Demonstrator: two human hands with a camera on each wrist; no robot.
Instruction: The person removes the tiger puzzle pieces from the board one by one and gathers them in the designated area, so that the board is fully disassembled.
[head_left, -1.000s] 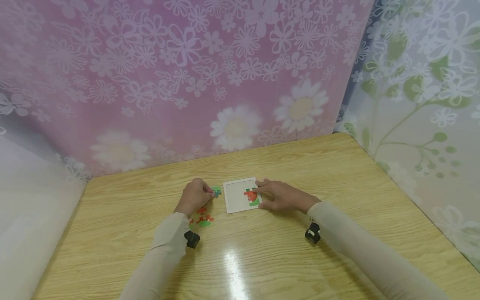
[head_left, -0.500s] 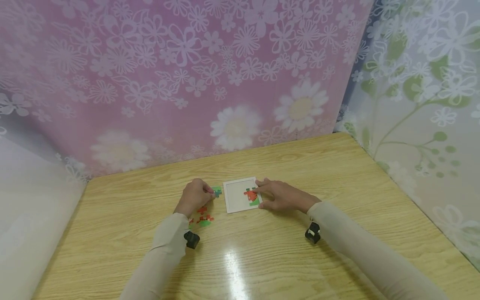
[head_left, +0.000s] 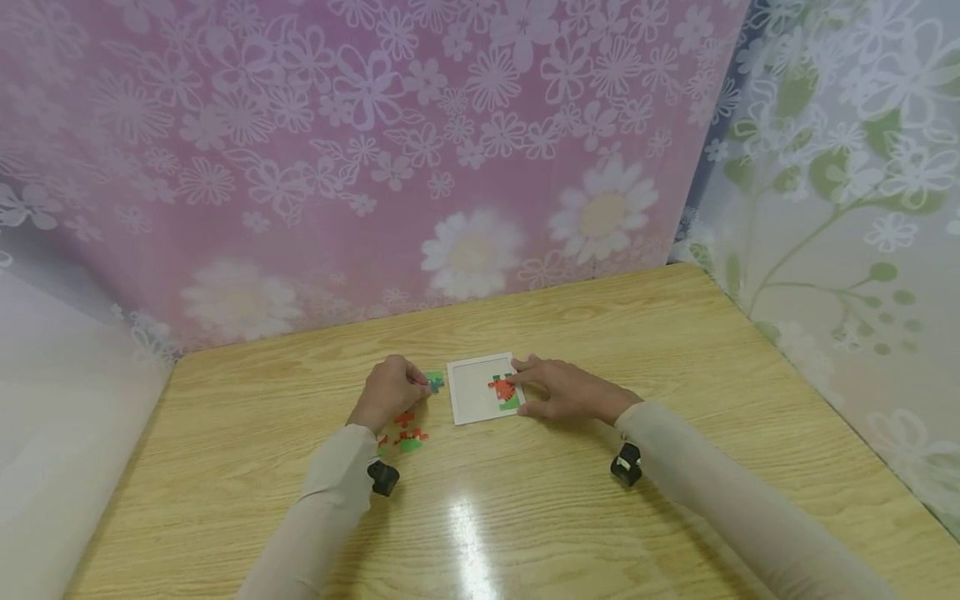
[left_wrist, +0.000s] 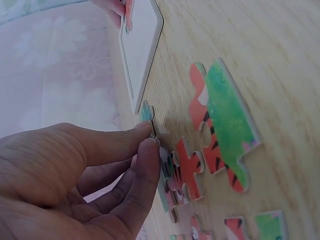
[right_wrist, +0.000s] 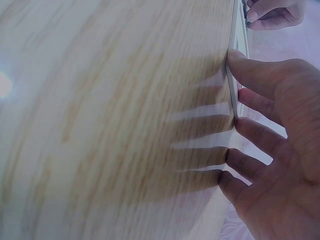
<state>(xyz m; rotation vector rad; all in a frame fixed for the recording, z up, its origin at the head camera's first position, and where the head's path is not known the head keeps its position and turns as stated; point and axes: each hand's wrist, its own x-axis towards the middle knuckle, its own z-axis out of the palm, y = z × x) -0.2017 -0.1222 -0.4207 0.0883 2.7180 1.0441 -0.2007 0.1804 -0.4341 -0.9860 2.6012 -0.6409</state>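
My left hand pinches a blue-green jigsaw piece between thumb and forefinger, just left of a square white puzzle tray. Beside the tray's right edge, my right hand rests with spread fingers, the forefinger reaching over the rim and the thumb at the near right corner. Inside the tray, along its right side, lie joined red and green pieces with dark stripes. Below my left hand several loose pieces lie on the table, red with black stripes and green; some are partly hidden by my fingers.
The pale wooden table carries everything and meets a pink flowered backdrop behind and a pale one on each side. Black wrist cameras hang under both sleeves. A bright light reflection shows on the front of the table.
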